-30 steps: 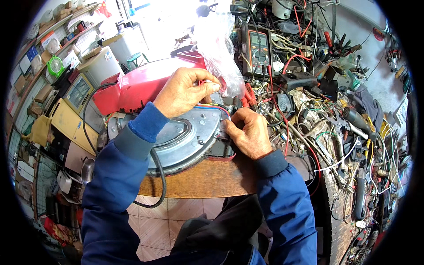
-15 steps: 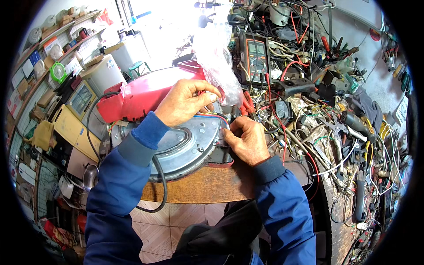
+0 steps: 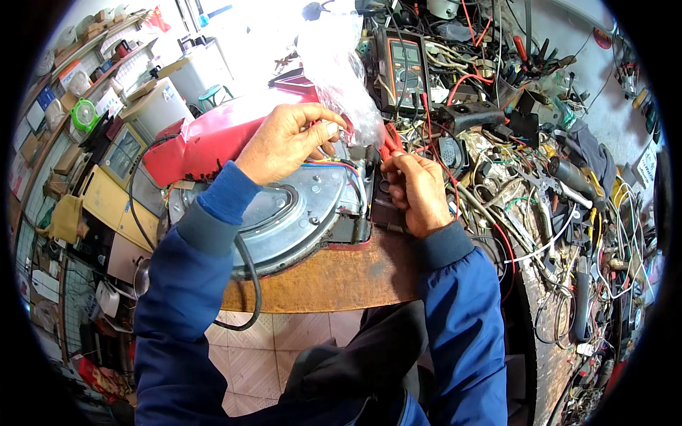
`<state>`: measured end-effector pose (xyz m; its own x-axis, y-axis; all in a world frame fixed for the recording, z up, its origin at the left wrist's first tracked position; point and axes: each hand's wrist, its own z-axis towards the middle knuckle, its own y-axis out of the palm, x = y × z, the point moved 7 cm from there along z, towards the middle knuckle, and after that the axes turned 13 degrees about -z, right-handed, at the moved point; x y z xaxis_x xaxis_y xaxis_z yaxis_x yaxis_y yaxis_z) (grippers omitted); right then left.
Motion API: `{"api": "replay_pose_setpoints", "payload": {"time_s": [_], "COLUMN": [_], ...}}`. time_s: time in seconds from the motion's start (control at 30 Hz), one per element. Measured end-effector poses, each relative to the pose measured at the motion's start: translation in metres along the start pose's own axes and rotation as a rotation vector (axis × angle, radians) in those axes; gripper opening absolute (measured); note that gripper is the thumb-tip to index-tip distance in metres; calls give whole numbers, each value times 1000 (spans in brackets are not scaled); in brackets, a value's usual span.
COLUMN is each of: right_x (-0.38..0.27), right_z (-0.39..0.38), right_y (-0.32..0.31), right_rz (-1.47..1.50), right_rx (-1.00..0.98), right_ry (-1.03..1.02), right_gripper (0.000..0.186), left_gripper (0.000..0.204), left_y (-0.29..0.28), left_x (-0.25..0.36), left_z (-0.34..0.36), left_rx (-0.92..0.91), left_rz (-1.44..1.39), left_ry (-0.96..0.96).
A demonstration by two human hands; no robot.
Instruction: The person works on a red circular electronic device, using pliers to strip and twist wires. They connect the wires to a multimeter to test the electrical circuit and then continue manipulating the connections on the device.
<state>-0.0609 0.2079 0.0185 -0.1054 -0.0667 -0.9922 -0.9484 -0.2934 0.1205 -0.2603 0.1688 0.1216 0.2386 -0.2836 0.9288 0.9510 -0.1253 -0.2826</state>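
Note:
My left hand (image 3: 293, 140) is closed in a pinch above the opened appliance, with a thin red wire (image 3: 347, 129) showing at the fingertips. Below it lies the appliance's grey metal plate (image 3: 298, 220), round-edged and held with screws, with coloured wires along its far side. The red plastic housing (image 3: 220, 145) sits behind it. To the right, my right hand (image 3: 418, 190) is closed around a tool with red handles (image 3: 389, 142) that looks like pliers; its head is hidden by the fingers. Clear plastic film (image 3: 348, 92) hangs just beyond my left fingertips.
A multimeter (image 3: 406, 71) with a red test lead stands at the back. Tangled wires, tools and parts cover the bench on the right (image 3: 526, 206). The wooden table edge (image 3: 320, 291) curves in front of me; a black power cord (image 3: 252, 284) droops over it. Crowded shelves line the left.
My right hand has left the edge of the appliance, moved up and right, and taken hold of the red-handled tool. My left hand keeps its pinch. The whole view has shifted slightly.

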Motion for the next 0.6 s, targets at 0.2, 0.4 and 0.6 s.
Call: {"api": "replay_pose_setpoints", "payload": {"time_s": [0.2,0.4,0.6], "right_x": [-3,-1,7], "right_z": [-1,-4,1], "right_y": [18,23,24], "right_rz": [-411,-491,-402], "right_rx": [-132,-253,-343], "right_ry": [-164,-161,-192], "right_gripper": [31,29,24], "left_gripper": [29,28,29], "left_y": [-1,2,4], "left_x": [1,2,1], "left_z": [-2,-2,0], "left_rx": [8,13,-50], "left_rz": [10,14,75], "left_ry": [11,9,37]}}
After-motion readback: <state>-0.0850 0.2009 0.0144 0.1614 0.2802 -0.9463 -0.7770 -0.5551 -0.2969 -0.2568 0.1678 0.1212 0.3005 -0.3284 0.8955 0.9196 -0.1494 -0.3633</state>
